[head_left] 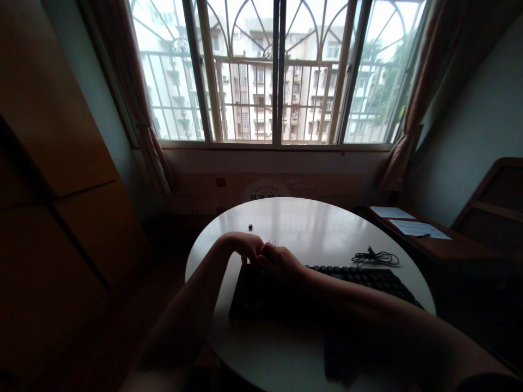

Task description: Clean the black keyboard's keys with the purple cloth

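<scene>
A black keyboard (261, 299) lies on the white round table (229, 337), partly covered by my right forearm. My left hand (247, 246) bends down over its far left corner, fingers curled and close together against my right hand. Whatever sits between those left fingers is too dark to make out. My right hand (284, 265) is closed above the keys, and a thin wire tool (272, 243), which looks like a keycap puller, sticks up from its fingers. Beyond my left hand, a small black keycap (250, 227) rests on the table.
A coiled black cable (376, 257) lies behind the keyboard's right part. Right of the table, a brown wooden surface (461, 247) bears white papers (420, 229) and a dark pen (423, 236). A wooden cabinet (81, 218) stands left; a barred window is ahead.
</scene>
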A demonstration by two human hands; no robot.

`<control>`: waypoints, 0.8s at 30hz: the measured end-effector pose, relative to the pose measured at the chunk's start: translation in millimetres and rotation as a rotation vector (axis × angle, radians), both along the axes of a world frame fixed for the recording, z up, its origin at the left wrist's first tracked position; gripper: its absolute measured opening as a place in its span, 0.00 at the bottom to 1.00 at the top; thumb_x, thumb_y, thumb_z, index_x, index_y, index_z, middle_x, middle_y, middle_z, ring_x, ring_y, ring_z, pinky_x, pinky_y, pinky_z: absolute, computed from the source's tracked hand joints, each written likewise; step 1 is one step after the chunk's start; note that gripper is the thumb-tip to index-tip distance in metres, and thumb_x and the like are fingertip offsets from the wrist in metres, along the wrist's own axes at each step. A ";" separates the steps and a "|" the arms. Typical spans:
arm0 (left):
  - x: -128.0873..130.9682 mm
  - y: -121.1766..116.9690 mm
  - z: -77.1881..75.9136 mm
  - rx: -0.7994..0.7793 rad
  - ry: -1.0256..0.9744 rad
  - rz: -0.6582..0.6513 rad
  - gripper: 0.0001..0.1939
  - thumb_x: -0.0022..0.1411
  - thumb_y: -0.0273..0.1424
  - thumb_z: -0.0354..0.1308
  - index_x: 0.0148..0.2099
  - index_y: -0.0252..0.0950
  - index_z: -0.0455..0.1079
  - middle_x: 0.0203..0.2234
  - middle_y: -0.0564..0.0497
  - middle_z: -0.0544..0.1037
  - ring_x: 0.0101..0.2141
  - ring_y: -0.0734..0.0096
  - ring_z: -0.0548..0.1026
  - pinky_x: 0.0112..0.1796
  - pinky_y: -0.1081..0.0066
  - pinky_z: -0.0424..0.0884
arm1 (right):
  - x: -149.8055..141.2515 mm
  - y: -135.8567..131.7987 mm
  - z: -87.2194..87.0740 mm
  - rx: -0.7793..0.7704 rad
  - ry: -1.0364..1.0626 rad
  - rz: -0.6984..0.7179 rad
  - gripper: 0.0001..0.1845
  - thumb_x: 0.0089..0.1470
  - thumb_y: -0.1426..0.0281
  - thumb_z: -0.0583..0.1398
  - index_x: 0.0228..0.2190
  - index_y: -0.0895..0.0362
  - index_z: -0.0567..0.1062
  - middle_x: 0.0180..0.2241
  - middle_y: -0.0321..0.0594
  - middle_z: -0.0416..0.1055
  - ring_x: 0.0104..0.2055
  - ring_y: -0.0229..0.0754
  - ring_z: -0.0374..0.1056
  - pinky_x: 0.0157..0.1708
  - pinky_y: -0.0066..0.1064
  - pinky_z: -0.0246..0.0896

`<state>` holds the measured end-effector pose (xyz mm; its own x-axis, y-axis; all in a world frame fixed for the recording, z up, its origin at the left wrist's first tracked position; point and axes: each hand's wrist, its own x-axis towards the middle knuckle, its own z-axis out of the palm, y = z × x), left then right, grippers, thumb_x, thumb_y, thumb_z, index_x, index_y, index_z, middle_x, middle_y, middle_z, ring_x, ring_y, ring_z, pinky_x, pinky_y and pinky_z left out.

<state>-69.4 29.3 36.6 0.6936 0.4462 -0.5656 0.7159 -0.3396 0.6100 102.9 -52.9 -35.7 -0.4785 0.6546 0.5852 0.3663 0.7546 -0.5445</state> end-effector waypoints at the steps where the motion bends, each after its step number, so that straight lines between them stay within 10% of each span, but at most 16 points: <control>1: 0.6 -1.0 0.7 0.008 0.007 -0.003 0.14 0.41 0.30 0.70 0.32 0.32 0.72 0.23 0.53 0.77 0.29 0.63 0.78 0.33 0.58 0.80 | 0.1 -0.4 0.2 -0.002 0.004 0.000 0.07 0.64 0.66 0.55 0.41 0.56 0.69 0.33 0.40 0.74 0.30 0.39 0.69 0.30 0.28 0.61; 24: -7.6 -0.1 4.8 0.139 0.149 0.035 0.13 0.46 0.34 0.68 0.35 0.34 0.77 0.25 0.51 0.78 0.31 0.64 0.78 0.25 0.76 0.71 | -2.5 8.7 4.3 -0.202 -0.044 -0.045 0.06 0.60 0.67 0.57 0.34 0.56 0.71 0.28 0.37 0.72 0.29 0.39 0.66 0.29 0.28 0.57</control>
